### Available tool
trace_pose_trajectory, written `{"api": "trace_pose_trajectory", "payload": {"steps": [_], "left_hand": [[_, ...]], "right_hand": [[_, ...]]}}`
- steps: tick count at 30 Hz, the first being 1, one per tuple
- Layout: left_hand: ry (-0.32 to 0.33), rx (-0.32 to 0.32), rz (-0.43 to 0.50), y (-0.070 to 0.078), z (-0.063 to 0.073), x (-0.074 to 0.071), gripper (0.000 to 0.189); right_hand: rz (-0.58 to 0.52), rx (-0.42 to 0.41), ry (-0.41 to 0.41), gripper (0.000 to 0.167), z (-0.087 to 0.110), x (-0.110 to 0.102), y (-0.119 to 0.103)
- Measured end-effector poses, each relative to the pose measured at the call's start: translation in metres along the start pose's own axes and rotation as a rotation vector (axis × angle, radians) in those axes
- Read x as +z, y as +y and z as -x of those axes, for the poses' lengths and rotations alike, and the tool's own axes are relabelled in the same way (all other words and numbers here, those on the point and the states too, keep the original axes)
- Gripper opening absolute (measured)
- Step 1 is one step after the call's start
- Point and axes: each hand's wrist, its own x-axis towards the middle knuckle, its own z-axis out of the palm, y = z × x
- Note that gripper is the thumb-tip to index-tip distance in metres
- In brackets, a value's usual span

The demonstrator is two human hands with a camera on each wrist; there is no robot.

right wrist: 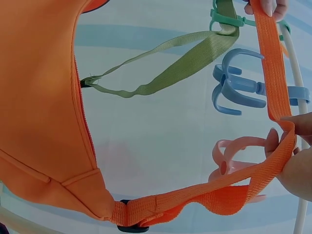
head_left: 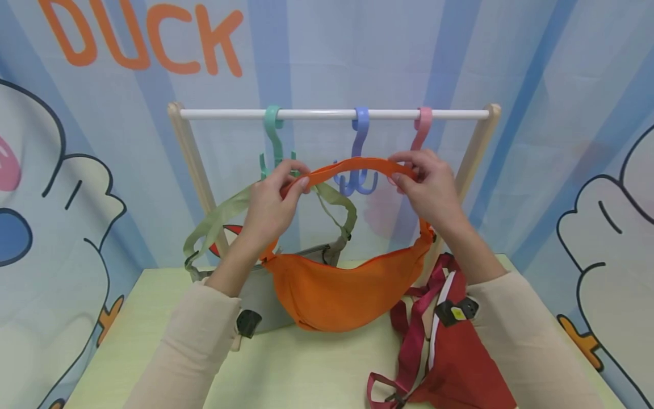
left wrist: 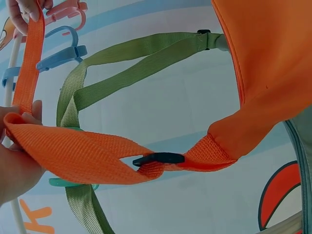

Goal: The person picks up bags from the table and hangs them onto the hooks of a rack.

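Note:
An orange waist bag (head_left: 347, 289) hangs by its strap between my two hands, in front of a rack. My left hand (head_left: 273, 199) pinches the left part of the orange strap (head_left: 357, 165), while my right hand (head_left: 429, 182) pinches its right part. The stretch between them arches in front of a blue hook (head_left: 360, 136). In the right wrist view, the strap passes close to the blue hook (right wrist: 239, 83); whether they touch I cannot tell. A grey-green bag (head_left: 265, 295) hangs behind by its green strap (head_left: 219, 216) from the green hook (head_left: 274, 130).
A white rod (head_left: 317, 114) between wooden posts carries the hooks, with a pink hook (head_left: 422, 128) at the right. A red bag (head_left: 465, 352) with tangled straps lies on the pale table (head_left: 286, 369) at the right. Behind stands a striped cartoon backdrop (head_left: 327, 51).

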Motion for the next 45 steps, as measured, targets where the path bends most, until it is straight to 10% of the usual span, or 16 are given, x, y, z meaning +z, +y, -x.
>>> {"api": "trace_pose_trajectory", "payload": {"steps": [45], "left_hand": [[-0.022,-0.016,-0.004,-0.0085,0.0046,0.0007,0.015]], "right_hand": [[0.041,-0.032,-0.015,0.024,0.0023,0.0082,0.0093]]}}
